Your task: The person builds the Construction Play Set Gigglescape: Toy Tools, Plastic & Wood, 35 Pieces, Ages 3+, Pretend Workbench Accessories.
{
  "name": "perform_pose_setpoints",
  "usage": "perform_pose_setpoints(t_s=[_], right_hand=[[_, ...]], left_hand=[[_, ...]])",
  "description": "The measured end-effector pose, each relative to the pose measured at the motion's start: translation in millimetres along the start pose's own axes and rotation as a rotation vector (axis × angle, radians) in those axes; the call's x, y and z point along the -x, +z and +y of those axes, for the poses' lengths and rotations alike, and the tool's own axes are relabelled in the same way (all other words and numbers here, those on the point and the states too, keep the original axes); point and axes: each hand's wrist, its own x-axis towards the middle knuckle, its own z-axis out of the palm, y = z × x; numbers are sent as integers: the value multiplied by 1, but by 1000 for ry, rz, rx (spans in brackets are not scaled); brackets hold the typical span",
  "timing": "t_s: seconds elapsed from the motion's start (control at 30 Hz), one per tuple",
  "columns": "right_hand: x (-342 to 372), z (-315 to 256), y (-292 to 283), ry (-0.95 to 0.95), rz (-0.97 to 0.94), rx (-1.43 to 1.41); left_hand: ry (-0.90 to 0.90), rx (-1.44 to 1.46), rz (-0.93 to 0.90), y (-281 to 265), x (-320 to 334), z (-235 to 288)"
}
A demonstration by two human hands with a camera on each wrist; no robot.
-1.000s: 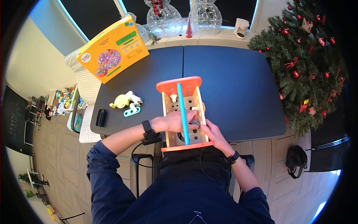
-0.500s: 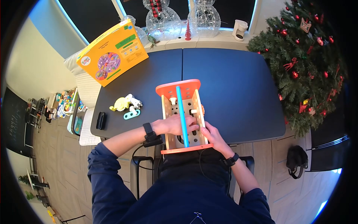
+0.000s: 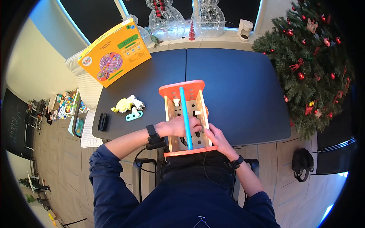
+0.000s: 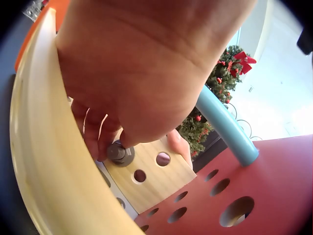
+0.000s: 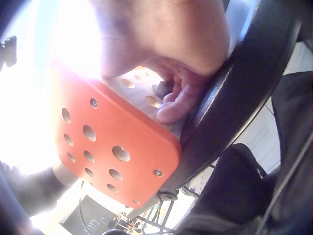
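A toy toolbox [image 3: 181, 153] with orange-red ends, pale wooden sides and a blue handle bar [image 3: 185, 117] stands at the near table edge, against the lap. My left hand [image 3: 181, 126] reaches under the bar into it. Its fingertips pinch a grey nut [image 4: 120, 153] on the inner face of the right side panel [image 4: 142, 191]. Outside that panel, my right hand [image 3: 220, 140] curls its fingers [image 5: 172, 111] around a dark grey bolt head [image 5: 164, 88]; its thumb lies by the panel's top edge. A white bolt [image 3: 197, 113] pokes inward through the same panel, farther away.
Yellow and white toy pieces [image 3: 127, 104] and a teal strip [image 3: 134, 116] lie left on the dark table [image 3: 235, 87]. A black case [image 3: 102, 122] is near the left edge. Behind stands an orange box [image 3: 114, 53]. A decorated tree [image 3: 304, 68] rises at the right.
My left fingers have shifted slightly nearer to me inside the toolbox, uncovering the white bolt. My right hand stays at the outer side panel. Little differs over the last half second.
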Motion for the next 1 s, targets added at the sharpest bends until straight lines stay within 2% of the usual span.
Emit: perform_pose_setpoints(t_s=[0.2, 0.3, 0.5, 0.7, 0.8, 0.9, 1.0], right_hand=[[0, 3, 1, -23, 10, -8], [-1, 3, 1, -20, 10, -2], [0, 0, 0, -18, 2, -4], [0, 3, 0, -24, 2, -7], [0, 7, 0, -23, 3, -17], [-1, 6, 1, -34, 10, -19], [0, 2, 1, -28, 9, -22]], left_hand=[[-155, 24, -24, -23, 10, 32], [-62, 7, -19, -10, 5, 17], [-108, 33, -69, -15, 2, 19], [-81, 90, -86, -11, -2, 14], [-77, 6, -135, -14, -3, 17], [-61, 16, -54, -2, -6, 7], [-82, 25, -57, -9, -2, 17]])
